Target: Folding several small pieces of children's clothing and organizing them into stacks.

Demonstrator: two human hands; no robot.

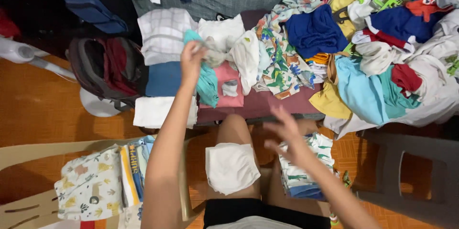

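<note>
- Left hand (192, 59) is raised over the low maroon table (267, 104) and its fingers are closed on a small teal garment (206, 81), which hangs down from the grip in front of a pink cloth (228, 96).
- Right hand (286, 131) is low, above the right knee, with fingers spread and holding nothing; it looks blurred.
- Both hands are well apart, and the teal garment is far from the right hand, up and to the left of it.
- White folded cloth (231, 167) lies on the left thigh, between the two arms.
- Printed folded clothes (306, 167) lie just under the right hand.
- Big loose pile of clothes (373, 61) covers the right part of the table.
</note>
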